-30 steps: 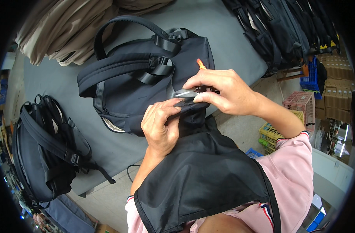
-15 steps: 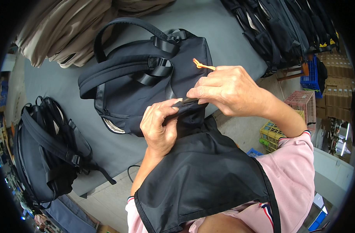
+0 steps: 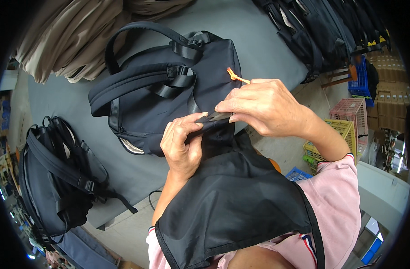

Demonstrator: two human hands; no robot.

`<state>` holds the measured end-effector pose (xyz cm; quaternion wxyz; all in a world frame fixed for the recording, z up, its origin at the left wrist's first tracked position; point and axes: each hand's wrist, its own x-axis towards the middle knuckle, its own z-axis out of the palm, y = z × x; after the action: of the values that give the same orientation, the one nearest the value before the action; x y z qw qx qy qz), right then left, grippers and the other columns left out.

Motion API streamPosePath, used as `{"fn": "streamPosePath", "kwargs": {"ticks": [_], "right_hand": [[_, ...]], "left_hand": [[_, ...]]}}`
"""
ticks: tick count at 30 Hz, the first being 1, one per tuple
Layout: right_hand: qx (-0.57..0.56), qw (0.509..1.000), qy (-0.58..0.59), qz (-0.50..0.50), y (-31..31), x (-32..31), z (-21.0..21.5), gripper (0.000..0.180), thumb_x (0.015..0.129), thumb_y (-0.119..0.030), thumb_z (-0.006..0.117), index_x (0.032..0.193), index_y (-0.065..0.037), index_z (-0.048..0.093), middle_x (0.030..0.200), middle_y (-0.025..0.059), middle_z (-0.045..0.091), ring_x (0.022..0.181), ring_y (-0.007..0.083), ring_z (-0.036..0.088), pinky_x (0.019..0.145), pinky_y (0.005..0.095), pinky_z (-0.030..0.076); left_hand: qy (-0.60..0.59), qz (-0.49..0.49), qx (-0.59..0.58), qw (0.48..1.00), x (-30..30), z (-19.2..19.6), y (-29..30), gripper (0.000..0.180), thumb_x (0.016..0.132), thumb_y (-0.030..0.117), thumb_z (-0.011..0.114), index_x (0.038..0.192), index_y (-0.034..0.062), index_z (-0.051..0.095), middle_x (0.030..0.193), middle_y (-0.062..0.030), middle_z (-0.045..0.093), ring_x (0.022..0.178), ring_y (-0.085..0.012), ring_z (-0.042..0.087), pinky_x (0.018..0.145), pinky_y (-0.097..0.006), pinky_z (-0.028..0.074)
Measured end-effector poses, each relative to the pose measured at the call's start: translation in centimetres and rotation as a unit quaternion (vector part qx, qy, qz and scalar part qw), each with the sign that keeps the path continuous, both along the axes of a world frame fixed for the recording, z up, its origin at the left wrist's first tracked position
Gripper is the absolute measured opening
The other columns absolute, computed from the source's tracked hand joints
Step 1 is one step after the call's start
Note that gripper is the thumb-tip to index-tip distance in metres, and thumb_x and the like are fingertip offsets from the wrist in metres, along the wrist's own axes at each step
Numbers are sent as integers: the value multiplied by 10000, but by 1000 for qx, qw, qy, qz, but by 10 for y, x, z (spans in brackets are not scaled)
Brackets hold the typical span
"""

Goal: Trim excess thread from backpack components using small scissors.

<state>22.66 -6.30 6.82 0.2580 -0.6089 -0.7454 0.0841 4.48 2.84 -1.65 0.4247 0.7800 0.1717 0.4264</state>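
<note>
A black backpack (image 3: 155, 103) lies on the grey table, its two padded shoulder straps facing up. My left hand (image 3: 181, 145) pinches a fold of fabric at its near side edge. In my right hand (image 3: 263, 107) are thread snips (image 3: 220, 116); their pointed metal blades reach the pinched edge beside my left fingertips. My fingers hide the rest of the snips. An orange cord (image 3: 233, 75) with a knot sticks out above my right hand. Pale lining shows through a gap at the backpack's lower left.
Another black backpack (image 3: 57, 175) rests at the table's left edge. Beige-brown fabric pieces (image 3: 75, 36) are heaped at the far left, and more black bags (image 3: 308, 36) at the far right. Plastic crates (image 3: 344, 130) stand on the floor to the right. A black apron (image 3: 241, 201) covers my front.
More of the snips' blades shows between my hands, and they sit against the fabric edge. My left hand keeps its pinch. The view has shifted slightly.
</note>
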Motion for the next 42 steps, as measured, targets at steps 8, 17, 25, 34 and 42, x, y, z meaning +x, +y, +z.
{"fn": "streamPosePath", "kwargs": {"ticks": [8, 17, 25, 34, 42], "right_hand": [[-27, 992, -100, 74, 12, -1, 13, 123, 697, -89, 649, 793, -64, 578, 692, 25, 547, 646, 212, 601, 606, 340, 478], [5, 996, 56, -67, -13, -6, -13, 260, 706, -70, 698, 962, -69, 655, 849, 64, 664, 766, 218, 643, 615, 314, 473], [-9, 999, -36, 7, -7, -3, 2, 158, 716, -118, 650, 860, -78, 599, 736, 17, 567, 653, 202, 589, 639, 319, 479], [12, 978, -197, 66, 3, -9, 13, 139, 674, -137, 607, 804, -90, 590, 663, -12, 499, 595, 131, 544, 602, 281, 470], [55, 988, -140, 44, 1, -8, -2, 123, 710, -136, 609, 823, -92, 590, 683, -6, 509, 591, 141, 536, 609, 282, 477]], "left_hand": [[9, 8, -26, 1000, -4, -2, -4, 305, 599, -148, 622, 810, 38, 503, 884, -91, 685, 718, -234, 618, 652, -296, 458], [8, 13, -54, 998, -2, -4, -5, 301, 611, -133, 639, 811, 41, 496, 889, -91, 686, 720, -231, 617, 662, -296, 464], [-19, 9, 67, 998, 4, -6, -4, 333, 591, -138, 622, 817, 57, 474, 890, -109, 678, 712, -259, 629, 614, -300, 430], [-5, 15, 59, 998, 3, -6, -4, 310, 584, -134, 613, 796, 51, 483, 895, -96, 681, 713, -258, 630, 615, -302, 436], [-11, 4, 22, 1000, 3, -7, -4, 299, 588, -134, 625, 786, 44, 487, 884, -99, 681, 694, -250, 623, 611, -299, 435]]}}
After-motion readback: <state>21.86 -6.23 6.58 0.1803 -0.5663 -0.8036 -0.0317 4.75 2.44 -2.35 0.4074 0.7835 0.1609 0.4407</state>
